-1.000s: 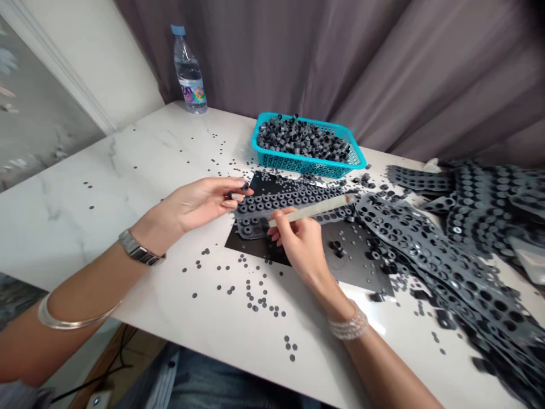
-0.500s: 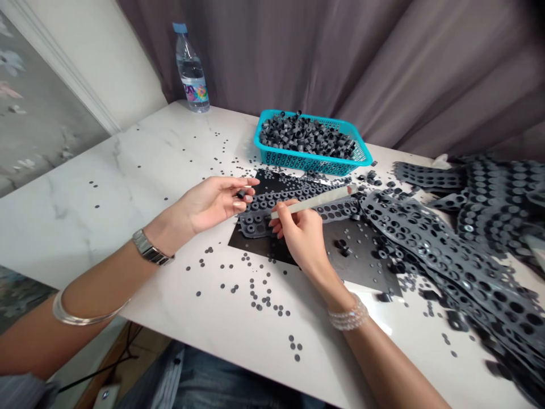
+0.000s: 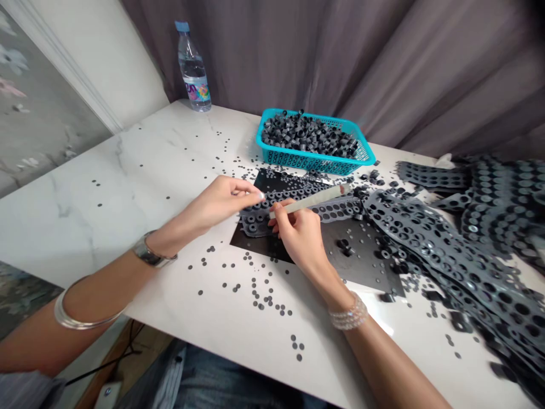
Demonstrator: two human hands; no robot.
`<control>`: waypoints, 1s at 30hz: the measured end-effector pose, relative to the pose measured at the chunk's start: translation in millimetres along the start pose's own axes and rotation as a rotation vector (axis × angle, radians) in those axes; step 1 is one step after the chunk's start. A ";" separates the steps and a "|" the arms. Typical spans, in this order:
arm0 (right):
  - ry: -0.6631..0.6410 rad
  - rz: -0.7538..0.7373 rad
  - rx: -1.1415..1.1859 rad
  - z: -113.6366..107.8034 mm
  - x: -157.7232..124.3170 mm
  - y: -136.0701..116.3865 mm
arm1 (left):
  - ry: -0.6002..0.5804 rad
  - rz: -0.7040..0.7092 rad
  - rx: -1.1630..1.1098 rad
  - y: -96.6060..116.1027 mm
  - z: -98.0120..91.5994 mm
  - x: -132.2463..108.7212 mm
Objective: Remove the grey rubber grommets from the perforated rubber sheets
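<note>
Clock is centred on the black sheet [image 3: 361,264], seen from the worker's seat. The left hand [image 3: 221,201] sits between 9 and 10 o'clock, thumb and finger pinched together right over the grey strip [image 3: 255,223]. Can't tell if there's a tiny piece in that pinch; the fingertips hide it. The right hand [image 3: 300,227] has a snug closed grip on a pale stick [image 3: 317,200], thumb on top, reddish end aimed between 2 and 3 o'clock.

The strip lies on the sheet under both hands, ring-shaped bits sitting in its left end and round holes toward its right. A teal basket [image 3: 315,159] heaped with small dark cylinders [image 3: 310,133] is at 12, and a water bottle [image 3: 196,79] stands upright near 11. More holed strips [image 3: 447,255] sprawl from 2 to 4 (that's quite the tangle), with loose black bits [image 3: 385,253] beside them. Little dark discs [image 3: 268,299] are scattered around 8.
</note>
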State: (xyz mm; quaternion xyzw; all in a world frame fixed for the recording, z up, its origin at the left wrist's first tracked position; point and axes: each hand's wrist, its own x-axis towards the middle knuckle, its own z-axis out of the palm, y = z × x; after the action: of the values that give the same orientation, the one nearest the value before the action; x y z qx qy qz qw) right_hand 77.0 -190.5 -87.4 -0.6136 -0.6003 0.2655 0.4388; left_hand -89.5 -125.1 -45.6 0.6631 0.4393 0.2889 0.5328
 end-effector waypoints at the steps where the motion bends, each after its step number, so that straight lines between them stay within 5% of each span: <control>1: 0.001 -0.007 -0.021 0.0 0.2 -0.7 | 0.040 0.069 0.175 -0.8 2.4 -1.6; 6: -0.011 -0.060 -0.113 1.1 0.2 -3.7 | 0.073 0.257 0.530 -14.5 15.4 -2.8; 11: -0.019 -0.143 -0.225 5.2 -0.6 -3.8 | 0.002 0.234 0.611 -11.6 19.3 -5.0; 14: -0.013 -0.138 -0.268 5.9 0.5 -3.7 | 0.024 0.149 0.387 6.2 11.4 -9.1; 17: -0.016 -0.060 -0.159 3.8 2.5 -2.5 | 0.108 0.025 -0.065 16.7 -1.9 -6.9; 22: 0.013 0.005 0.114 -3.3 -0.2 -0.5 | -0.095 -0.266 -0.656 5.8 -6.7 3.6; 30: 0.014 -0.106 0.137 -18.0 -5.7 -7.0 | -0.193 -0.399 -0.755 -3.5 10.2 1.8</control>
State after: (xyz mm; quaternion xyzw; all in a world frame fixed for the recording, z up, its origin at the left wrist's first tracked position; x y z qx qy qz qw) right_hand 88.0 -200.7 -74.1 -0.5514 -0.6094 0.2781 0.4972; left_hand -81.0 -127.9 -51.7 0.3481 0.3703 0.2573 0.8219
